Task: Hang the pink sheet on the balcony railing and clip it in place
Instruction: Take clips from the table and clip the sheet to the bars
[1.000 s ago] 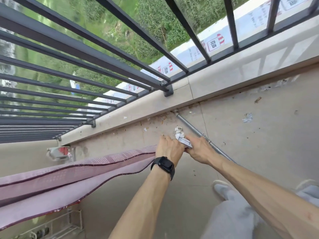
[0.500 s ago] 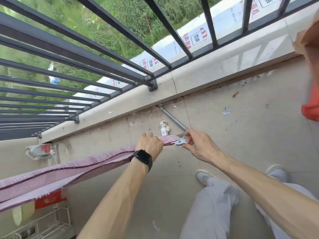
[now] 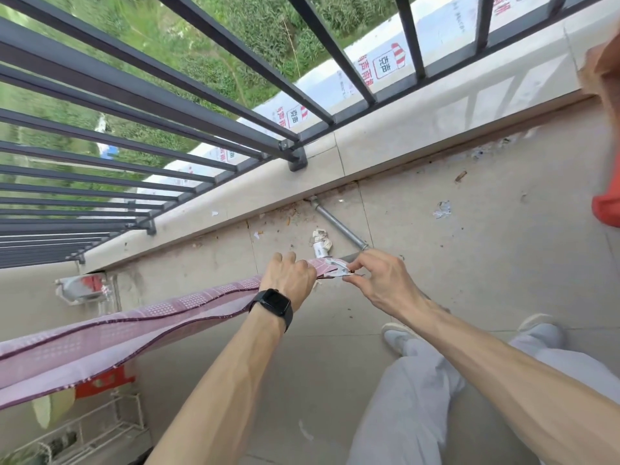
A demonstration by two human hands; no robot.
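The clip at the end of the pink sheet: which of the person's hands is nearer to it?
Right. The right hand pinches the clip in its fingers; the left hand grips the pink sheet just beside it.

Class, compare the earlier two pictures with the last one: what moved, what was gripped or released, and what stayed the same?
The right hand drew apart from the left hand, exposing the pink sheet end and pinching a small clip there. The view also shifted. Unchanged: the left hand grips the sheet, which hangs inside the railing.

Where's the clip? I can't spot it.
Middle of the head view: the clip sits on the pink sheet's end, between the left hand and right hand.
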